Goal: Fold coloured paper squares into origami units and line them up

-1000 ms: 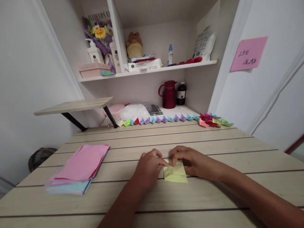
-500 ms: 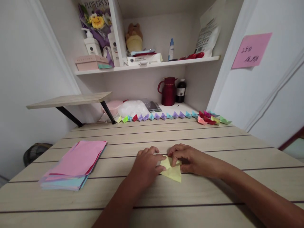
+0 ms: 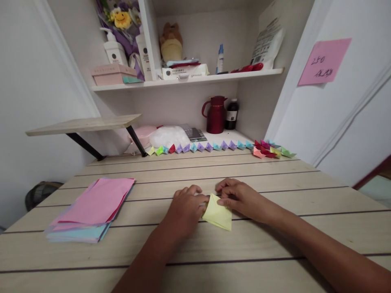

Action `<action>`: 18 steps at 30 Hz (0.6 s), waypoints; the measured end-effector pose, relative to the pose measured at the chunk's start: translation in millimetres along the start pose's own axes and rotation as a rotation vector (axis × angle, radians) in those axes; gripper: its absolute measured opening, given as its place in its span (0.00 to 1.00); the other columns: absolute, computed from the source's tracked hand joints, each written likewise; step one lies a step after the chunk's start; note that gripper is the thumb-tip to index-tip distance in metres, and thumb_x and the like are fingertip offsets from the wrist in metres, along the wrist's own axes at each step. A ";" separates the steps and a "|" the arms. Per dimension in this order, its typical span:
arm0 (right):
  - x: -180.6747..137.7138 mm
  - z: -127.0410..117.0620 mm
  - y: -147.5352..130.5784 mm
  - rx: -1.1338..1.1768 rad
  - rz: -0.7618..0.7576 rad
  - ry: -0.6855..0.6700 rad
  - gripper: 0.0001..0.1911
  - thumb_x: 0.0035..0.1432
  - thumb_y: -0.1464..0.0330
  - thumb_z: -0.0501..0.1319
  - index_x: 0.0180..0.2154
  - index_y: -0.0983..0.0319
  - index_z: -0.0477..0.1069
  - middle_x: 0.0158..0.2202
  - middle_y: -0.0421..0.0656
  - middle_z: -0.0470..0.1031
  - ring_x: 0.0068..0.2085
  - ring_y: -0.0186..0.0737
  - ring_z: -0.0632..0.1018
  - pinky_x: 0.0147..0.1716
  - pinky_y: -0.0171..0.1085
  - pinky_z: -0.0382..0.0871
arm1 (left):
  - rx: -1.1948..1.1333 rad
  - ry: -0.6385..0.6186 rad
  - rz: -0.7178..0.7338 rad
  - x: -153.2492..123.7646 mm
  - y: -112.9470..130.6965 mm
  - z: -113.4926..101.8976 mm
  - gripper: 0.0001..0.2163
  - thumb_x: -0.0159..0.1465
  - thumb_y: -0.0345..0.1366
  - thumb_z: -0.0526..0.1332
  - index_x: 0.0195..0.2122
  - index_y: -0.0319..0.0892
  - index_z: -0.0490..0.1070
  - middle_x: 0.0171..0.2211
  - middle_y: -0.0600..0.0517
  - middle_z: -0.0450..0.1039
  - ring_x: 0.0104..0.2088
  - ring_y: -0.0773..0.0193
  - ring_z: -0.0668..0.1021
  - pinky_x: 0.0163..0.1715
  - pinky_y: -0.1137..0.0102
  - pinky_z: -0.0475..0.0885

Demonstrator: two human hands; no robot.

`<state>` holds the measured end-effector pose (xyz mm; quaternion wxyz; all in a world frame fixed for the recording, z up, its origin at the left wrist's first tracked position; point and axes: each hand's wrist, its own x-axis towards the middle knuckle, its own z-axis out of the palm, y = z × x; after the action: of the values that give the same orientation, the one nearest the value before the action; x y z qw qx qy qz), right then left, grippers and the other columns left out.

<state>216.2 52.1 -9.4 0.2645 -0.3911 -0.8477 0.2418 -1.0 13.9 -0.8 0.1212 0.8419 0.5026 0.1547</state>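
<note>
A pale yellow sheet of paper (image 3: 217, 214), partly folded, lies on the wooden table (image 3: 214, 252) in front of me. My left hand (image 3: 185, 209) presses on its left edge with curled fingers. My right hand (image 3: 241, 198) pinches its upper right corner, fingers closed on the paper. Both hands touch the sheet, and part of it is hidden under my fingers.
A stack of coloured paper sheets (image 3: 91, 207), pink on top, lies at the left. A row of small folded paper boats (image 3: 198, 147) lines the table's far edge, with a heap of more boats (image 3: 270, 150) at the right. Behind stand a red jug (image 3: 215, 114) and shelves.
The yellow sheet has gone from a flat rectangle to a slanted folded shape. Both hands shifted slightly away from me with it, and the camera tilted a little.
</note>
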 end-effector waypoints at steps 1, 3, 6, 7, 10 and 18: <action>0.3 0.7 0.6 -0.028 -0.008 -0.001 0.11 0.54 0.66 0.63 0.21 0.60 0.68 0.40 0.44 0.74 0.42 0.44 0.74 0.42 0.41 0.65 | 0.000 0.004 -0.004 0.3 -0.6 0.6 0.15 0.62 0.31 0.54 0.48 0.50 0.72 0.51 0.49 0.69 0.50 0.55 0.70 0.49 0.61 0.61; 0.6 1.6 1.5 -0.090 -0.018 -0.010 0.10 0.53 0.65 0.64 0.23 0.60 0.68 0.40 0.44 0.74 0.42 0.44 0.73 0.42 0.41 0.65 | -0.002 0.033 -0.013 1.0 -1.3 1.7 0.18 0.62 0.31 0.54 0.53 0.46 0.68 0.51 0.48 0.69 0.51 0.55 0.70 0.51 0.61 0.61; 0.6 2.6 0.7 -0.184 -0.017 -0.025 0.08 0.53 0.65 0.65 0.26 0.60 0.69 0.41 0.44 0.74 0.43 0.44 0.73 0.44 0.41 0.64 | -0.036 0.089 0.014 2.6 0.0 2.5 0.18 0.64 0.32 0.53 0.55 0.44 0.63 0.52 0.48 0.69 0.52 0.57 0.70 0.51 0.61 0.61; 0.7 3.0 0.0 -0.207 -0.015 -0.028 0.08 0.53 0.65 0.65 0.27 0.60 0.69 0.41 0.44 0.74 0.43 0.45 0.73 0.44 0.41 0.64 | -0.055 0.096 0.031 3.3 1.2 2.4 0.16 0.65 0.34 0.52 0.55 0.45 0.63 0.51 0.49 0.70 0.51 0.58 0.70 0.50 0.62 0.62; 0.9 3.1 -2.4 -0.243 -0.003 -0.041 0.07 0.52 0.64 0.65 0.30 0.59 0.70 0.41 0.43 0.73 0.44 0.45 0.72 0.45 0.41 0.63 | -0.065 0.073 0.068 5.2 5.1 1.5 0.14 0.64 0.35 0.55 0.51 0.45 0.65 0.50 0.50 0.70 0.50 0.58 0.71 0.47 0.64 0.65; -0.2 -9.3 -1.3 -0.265 0.188 -0.053 0.18 0.46 0.67 0.68 0.41 0.56 0.72 0.43 0.43 0.72 0.46 0.47 0.71 0.44 0.41 0.63 | 0.015 -0.012 -0.010 3.5 5.3 -2.0 0.22 0.60 0.32 0.57 0.57 0.48 0.62 0.59 0.48 0.62 0.58 0.54 0.64 0.55 0.57 0.59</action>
<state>221.6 53.1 -1.8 0.1644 -0.4937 -0.8385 0.1618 4.0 14.6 3.4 0.1184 0.8410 0.5075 0.1453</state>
